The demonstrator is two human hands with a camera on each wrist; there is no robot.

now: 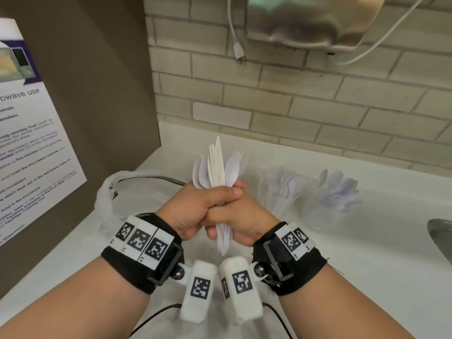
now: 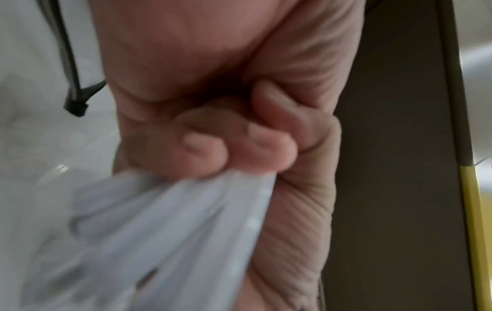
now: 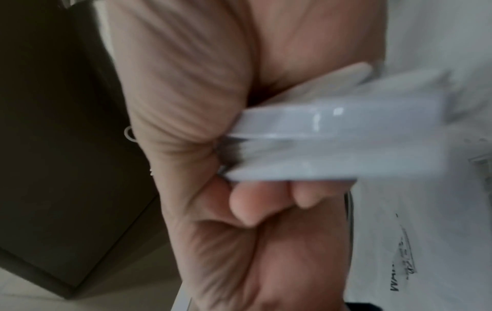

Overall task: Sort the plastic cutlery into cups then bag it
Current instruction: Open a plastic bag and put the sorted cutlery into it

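Observation:
Both hands hold one upright bundle of white plastic cutlery (image 1: 217,167) above the white counter (image 1: 381,241), knife tips and spoon bowls fanning out on top. My left hand (image 1: 203,206) wraps the bundle from the left, thumb across the front. My right hand (image 1: 242,221) grips the handles just below it. In the left wrist view the left fingers (image 2: 234,143) curl over the blurred cutlery handles (image 2: 173,221). In the right wrist view the right fingers (image 3: 266,202) curl beneath the cutlery handles (image 3: 319,143). Two clear cups, one holding forks (image 1: 281,189) and one holding spoons (image 1: 332,194), stand to the right.
A clear plastic bag with a black drawstring (image 1: 127,192) lies open at the left, beside a brown cabinet side bearing a microwave notice (image 1: 31,143). A brick wall (image 1: 318,106) rises behind, with a hanging plug (image 1: 238,52). A metal sink rim (image 1: 440,231) shows at the right edge.

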